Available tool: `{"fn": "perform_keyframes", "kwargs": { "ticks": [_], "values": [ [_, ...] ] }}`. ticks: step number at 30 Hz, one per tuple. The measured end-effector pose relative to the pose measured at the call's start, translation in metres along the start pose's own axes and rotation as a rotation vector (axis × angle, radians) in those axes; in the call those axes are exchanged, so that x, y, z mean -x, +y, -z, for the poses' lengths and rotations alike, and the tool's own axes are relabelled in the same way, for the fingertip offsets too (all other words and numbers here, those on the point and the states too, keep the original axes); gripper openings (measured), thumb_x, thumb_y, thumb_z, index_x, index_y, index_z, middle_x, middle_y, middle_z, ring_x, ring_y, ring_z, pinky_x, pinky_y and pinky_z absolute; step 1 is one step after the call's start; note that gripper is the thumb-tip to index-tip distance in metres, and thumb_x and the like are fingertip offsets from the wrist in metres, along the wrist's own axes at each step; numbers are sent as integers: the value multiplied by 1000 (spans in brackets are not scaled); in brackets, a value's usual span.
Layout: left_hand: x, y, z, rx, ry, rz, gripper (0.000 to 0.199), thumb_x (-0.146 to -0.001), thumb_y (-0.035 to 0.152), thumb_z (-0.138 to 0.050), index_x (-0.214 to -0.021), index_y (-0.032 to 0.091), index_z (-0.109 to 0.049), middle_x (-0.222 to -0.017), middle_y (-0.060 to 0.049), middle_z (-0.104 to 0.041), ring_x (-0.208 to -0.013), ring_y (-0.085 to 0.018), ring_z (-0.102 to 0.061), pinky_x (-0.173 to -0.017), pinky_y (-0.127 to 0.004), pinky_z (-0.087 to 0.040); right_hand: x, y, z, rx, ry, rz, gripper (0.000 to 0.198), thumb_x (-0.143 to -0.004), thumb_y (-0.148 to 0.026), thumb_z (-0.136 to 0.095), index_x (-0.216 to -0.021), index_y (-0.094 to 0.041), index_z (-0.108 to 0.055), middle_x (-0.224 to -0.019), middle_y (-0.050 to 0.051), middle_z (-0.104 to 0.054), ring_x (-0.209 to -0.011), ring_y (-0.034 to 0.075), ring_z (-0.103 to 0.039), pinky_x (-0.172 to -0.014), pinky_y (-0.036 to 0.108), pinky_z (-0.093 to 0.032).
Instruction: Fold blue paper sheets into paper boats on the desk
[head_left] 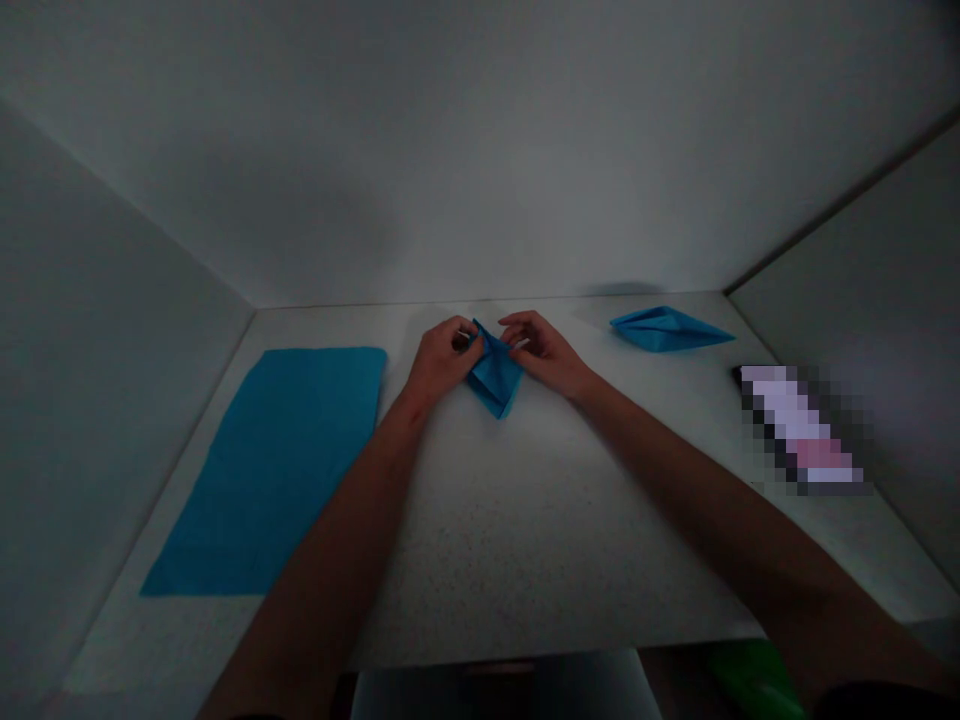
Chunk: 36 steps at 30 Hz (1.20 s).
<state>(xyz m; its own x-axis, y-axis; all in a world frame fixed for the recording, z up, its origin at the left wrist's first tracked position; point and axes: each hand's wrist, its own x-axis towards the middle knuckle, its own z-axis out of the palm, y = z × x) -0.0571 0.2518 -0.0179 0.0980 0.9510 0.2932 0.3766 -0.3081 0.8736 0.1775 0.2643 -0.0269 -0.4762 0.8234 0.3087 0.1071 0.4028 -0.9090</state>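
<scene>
A small folded blue paper (pixel 496 378), roughly diamond-shaped with one corner toward me, is between my two hands above the white table. My left hand (pixel 448 352) pinches its upper left edge, thumb on the near face. On the other side, my right hand (pixel 546 350) has its thumb against the upper right edge, with the fingers curled behind. Parts of the paper's far side are hidden by the fingers.
To the left lies a large flat blue sheet (pixel 292 460), partly under my left forearm. A folded blue paper boat (pixel 667 330) rests at the back right. Nearer, a blurred-out phone (pixel 799 425) lies by the right wall. Walls enclose the table (pixel 525 560) on three sides.
</scene>
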Motion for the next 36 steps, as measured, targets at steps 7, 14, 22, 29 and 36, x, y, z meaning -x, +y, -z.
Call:
{"fn": "perform_keyframes", "kwargs": {
  "ticks": [7, 14, 22, 29, 36],
  "values": [
    [-3, -5, 1, 102, 44, 4, 8, -88, 24, -72, -86, 22, -65, -92, -1, -74, -81, -16, -68, -77, -28, -56, 1, -5, -2, 34, 7, -10, 41, -97, -40, -76, -134, -28, -61, -103, 2, -66, -88, 18, -64, -74, 30, -53],
    [-7, -6, 7, 233, 56, 8, 14, -89, 23, -66, -78, 23, -58, -100, -4, -74, -96, -19, -70, -90, -32, -58, 1, -7, -4, 46, -37, -36, 42, -98, -37, -76, -136, -27, -60, -86, -5, -56, -70, 14, -52, -65, 29, -43],
    [-11, -8, 18, 275, 128, 120, 23, -102, 35, -62, -84, 23, -68, -103, -5, -79, -97, -21, -73, -89, -33, -61, 1, -12, -4, 8, 7, -15, 44, -98, -33, -72, -139, -28, -58, -82, -7, -49, -65, 14, -45, -61, 29, -38],
    [-6, -8, 8, 237, 120, 96, 42, -102, 63, -69, -87, 25, -58, -80, 0, -63, -76, -17, -61, -72, -30, -54, 3, -17, -5, 3, 28, -21, 46, -98, -28, -68, -144, -30, -60, -78, -7, -41, -62, 15, -39, -59, 30, -35],
    [2, 1, 5, 135, -28, -81, 51, -81, 56, -93, -85, 25, -52, -83, 3, -58, -74, -14, -55, -71, -29, -50, 2, -14, -4, 76, 231, -27, 20, -99, -30, -69, -118, -31, -70, -76, -4, -45, -62, 16, -40, -58, 32, -35]
  ]
}}
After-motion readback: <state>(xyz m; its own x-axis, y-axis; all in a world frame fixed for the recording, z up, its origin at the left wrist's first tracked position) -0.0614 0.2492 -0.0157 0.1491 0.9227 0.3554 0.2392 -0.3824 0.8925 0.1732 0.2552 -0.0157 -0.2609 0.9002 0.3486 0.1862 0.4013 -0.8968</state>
